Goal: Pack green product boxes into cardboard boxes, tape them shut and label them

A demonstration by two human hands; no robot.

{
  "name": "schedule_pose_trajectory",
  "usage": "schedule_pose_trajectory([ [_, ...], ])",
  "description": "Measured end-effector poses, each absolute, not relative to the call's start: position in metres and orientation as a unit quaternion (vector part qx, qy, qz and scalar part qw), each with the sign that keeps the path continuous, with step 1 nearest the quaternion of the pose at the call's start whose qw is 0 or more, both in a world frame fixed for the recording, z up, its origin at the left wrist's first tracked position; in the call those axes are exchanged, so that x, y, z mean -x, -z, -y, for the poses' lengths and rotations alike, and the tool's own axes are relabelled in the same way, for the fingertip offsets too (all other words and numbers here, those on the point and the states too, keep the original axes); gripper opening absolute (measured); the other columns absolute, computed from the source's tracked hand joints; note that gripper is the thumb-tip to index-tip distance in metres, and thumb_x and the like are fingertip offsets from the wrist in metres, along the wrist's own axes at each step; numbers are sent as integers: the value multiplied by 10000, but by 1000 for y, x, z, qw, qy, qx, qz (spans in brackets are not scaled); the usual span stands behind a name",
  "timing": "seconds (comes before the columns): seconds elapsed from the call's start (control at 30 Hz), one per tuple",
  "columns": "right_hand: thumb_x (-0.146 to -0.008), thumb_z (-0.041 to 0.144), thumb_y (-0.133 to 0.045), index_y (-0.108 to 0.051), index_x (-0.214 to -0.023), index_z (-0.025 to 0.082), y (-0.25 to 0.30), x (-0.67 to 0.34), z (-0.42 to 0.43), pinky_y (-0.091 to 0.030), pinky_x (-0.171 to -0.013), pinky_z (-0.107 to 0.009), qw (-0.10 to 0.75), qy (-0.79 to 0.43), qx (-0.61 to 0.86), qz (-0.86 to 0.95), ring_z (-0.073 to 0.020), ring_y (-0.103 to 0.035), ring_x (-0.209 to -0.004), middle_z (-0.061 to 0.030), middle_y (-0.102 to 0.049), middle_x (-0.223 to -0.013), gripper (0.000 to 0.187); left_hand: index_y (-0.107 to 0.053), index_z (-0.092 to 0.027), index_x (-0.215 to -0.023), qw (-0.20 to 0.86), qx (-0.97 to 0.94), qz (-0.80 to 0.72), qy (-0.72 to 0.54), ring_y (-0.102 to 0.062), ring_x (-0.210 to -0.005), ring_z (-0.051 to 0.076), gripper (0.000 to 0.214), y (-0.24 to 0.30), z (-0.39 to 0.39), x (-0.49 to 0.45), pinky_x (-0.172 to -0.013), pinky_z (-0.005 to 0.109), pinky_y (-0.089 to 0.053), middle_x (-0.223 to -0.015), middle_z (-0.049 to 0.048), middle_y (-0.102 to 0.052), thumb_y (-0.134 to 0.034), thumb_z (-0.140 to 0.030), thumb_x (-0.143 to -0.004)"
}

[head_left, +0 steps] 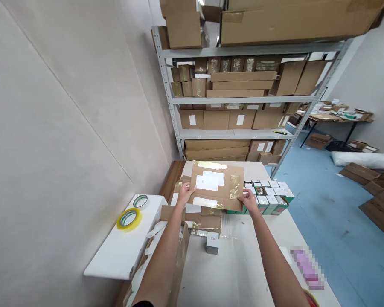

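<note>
Both hands hold a flat cardboard piece above the table. White labels and strips of shiny tape cover parts of its face. My left hand pinches its left edge, and my right hand grips the lower right corner. Beneath it lie more taped cardboard pieces. A small grey box stands on the table just in front of them. To the right, partly hidden by the cardboard and my right hand, sit rows of small white and green boxes.
A white side surface on the left bears a yellow tape roll and a thinner roll. An open carton with white paper stands beside my left forearm. Behind the table rises a metal shelf full of cartons.
</note>
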State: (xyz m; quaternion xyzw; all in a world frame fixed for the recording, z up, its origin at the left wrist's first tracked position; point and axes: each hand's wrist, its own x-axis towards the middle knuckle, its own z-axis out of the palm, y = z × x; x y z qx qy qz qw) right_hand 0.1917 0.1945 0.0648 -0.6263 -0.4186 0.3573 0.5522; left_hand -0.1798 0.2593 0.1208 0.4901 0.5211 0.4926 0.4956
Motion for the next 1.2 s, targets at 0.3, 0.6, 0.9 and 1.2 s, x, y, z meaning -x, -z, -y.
schedule_pose_trajectory([
  [0.3, -600, 451, -737, -589, -971, 252, -49, -270, -58, -460, -645, -316, 525, -298, 704, 374, -210, -597, -639, 67, -543, -632, 446, -645, -202, -940, 394, -525, -592, -467, -714, -789, 218, 444, -102, -157, 80, -768, 349, -562, -927, 69, -740, -865, -433, -630],
  [0.6, -603, 400, -726, -579, -913, 279, -22, -322, 51, -446, -621, -303, 516, -334, 700, 364, -202, -593, -609, 78, -549, -619, 364, -662, -192, -1143, 447, -538, -587, -408, -698, -758, 232, 657, -65, -52, 40, -756, 361, -568, -733, -5, -667, -894, -479, -600],
  [0.9, -632, 352, -690, -563, -953, 300, 9, -310, 87, -500, -664, -316, 483, -405, 661, 406, -207, -615, -699, 45, -607, -740, 348, -669, -193, -1033, 499, -457, -587, -444, -739, -945, 278, 599, -34, 32, 55, -954, 461, -570, -1012, 107, -764, -931, -477, -574],
  [1.2, -694, 358, -667, -626, -1293, 312, 38, -266, 124, -540, -907, -430, 437, -530, 612, 392, -282, -645, -1167, -97, -698, -1260, 602, -659, -189, -1167, 547, -452, -566, -420, -657, -1211, 317, 706, 16, 90, 74, -1051, 472, -508, -1256, 151, -713, -923, -422, -556],
])
